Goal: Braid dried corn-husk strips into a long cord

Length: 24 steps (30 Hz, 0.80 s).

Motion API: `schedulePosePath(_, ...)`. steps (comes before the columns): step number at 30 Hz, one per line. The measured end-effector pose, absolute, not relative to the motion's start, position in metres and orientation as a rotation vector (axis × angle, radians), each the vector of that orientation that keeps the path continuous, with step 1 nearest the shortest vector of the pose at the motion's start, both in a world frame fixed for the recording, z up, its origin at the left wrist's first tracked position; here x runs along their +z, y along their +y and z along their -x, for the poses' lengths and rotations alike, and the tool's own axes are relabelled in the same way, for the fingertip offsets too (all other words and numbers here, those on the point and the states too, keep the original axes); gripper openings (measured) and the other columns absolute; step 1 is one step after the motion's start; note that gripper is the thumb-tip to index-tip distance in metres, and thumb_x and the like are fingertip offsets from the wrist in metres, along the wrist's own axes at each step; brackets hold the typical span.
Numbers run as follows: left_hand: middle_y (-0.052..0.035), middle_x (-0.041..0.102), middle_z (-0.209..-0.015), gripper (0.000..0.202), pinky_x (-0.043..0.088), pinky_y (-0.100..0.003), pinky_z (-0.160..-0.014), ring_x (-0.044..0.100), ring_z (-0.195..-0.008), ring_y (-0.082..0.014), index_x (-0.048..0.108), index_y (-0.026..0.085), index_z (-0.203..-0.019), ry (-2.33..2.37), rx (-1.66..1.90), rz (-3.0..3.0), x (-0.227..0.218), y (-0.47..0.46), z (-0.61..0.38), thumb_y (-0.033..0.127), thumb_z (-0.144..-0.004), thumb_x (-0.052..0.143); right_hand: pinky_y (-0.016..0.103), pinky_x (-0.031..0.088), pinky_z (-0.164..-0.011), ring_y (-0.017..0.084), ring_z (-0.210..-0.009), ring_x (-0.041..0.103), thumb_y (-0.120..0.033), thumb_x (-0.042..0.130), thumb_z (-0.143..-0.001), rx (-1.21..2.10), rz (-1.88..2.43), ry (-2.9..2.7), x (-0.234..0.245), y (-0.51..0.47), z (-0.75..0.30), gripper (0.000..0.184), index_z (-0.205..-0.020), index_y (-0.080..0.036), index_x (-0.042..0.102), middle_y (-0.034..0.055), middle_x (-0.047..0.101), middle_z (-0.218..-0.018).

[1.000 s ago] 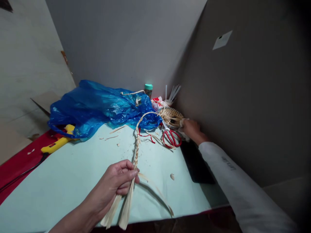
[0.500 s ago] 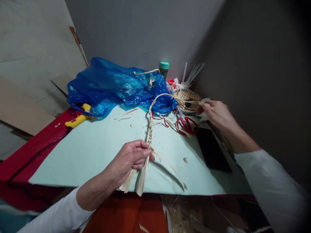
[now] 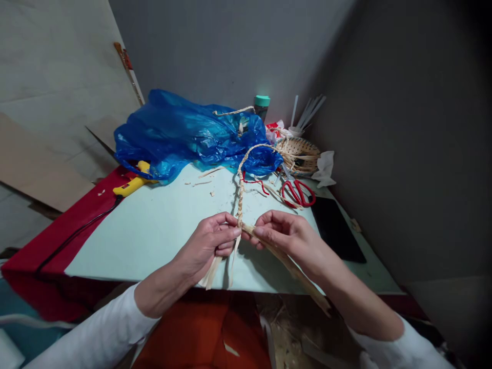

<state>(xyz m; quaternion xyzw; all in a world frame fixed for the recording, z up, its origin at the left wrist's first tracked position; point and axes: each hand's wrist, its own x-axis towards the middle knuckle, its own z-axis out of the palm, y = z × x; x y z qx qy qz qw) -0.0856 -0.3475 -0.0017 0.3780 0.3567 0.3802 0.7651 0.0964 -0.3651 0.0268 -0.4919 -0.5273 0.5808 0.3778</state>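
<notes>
A pale braided cord (image 3: 240,197) of dried, straw-like fibre curves from the woven basket (image 3: 303,152) down to my hands. My left hand (image 3: 215,238) pinches the lower end of the braid, and loose flat strands (image 3: 210,274) hang below its fingers. Close beside it, my right hand (image 3: 282,230) grips a wider strand (image 3: 295,271) that slants down past the table's front edge. Red-handled scissors (image 3: 298,192) lie beyond my right hand, near a short red string (image 3: 255,180).
A crumpled blue plastic bag (image 3: 192,136) covers the back of the table. At left lies a yellow glue gun (image 3: 132,185) with a black cord. A black flat panel (image 3: 338,230) is at right. Behind stand a green-capped jar (image 3: 262,105) and a cup of white sticks (image 3: 295,131).
My right hand has come from beside the basket down to the braid's lower end and now holds a strand there. My left hand stays at the braid.
</notes>
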Motion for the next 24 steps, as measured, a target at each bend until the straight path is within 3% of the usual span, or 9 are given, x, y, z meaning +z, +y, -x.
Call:
schedulePosePath(10,0.0082,0.042,-0.056,0.025,0.016,-0.017,-0.044,0.026,-0.044,0.0006,0.05,0.014,-0.08,0.775,0.926,-0.826,-0.008,-0.35,0.08,0.021,-0.074,0.073,0.026,0.047,-0.054,0.017,-0.056,0.065,-0.045,0.054,-0.087,1.341,1.385,-1.464,0.011,-0.382,-0.081,0.026,-0.083,-0.02,0.05,0.0039,0.07,-0.073)
schedulePosePath(18,0.0032,0.054,-0.064,0.027,0.018,-0.015,-0.043,0.034,-0.046,0.0002,0.052,0.013,-0.076,0.786,0.979,-0.816,-0.007,-0.349,0.08,0.017,-0.067,0.077,0.026,0.032,-0.052,0.014,-0.051,0.051,-0.042,0.051,-0.09,0.838,1.498,-1.872,0.015,-0.388,-0.081,0.028,-0.071,-0.021,0.053,0.0002,0.061,-0.06)
schedulePosePath(22,0.0,0.059,-0.065,0.027,0.017,-0.014,-0.043,0.038,-0.049,-0.001,0.052,0.013,-0.074,0.803,0.924,-0.823,-0.005,-0.347,0.081,0.015,-0.065,0.077,0.028,0.04,-0.066,0.019,-0.074,0.061,-0.042,0.049,-0.091,0.602,1.543,-1.853,0.018,-0.379,-0.094,0.023,-0.088,-0.021,0.058,0.0051,0.068,-0.083)
schedulePosePath(24,-0.0015,0.06,-0.066,0.026,0.019,-0.014,-0.044,0.041,-0.051,-0.0025,0.052,0.013,-0.073,0.815,0.896,-0.843,-0.004,-0.347,0.081,0.015,-0.065,0.077,0.029,0.042,-0.075,0.021,-0.089,0.062,-0.037,0.047,-0.092,0.654,1.505,-1.911,0.016,-0.372,-0.094,0.021,-0.101,-0.02,0.058,0.0074,0.068,-0.098)
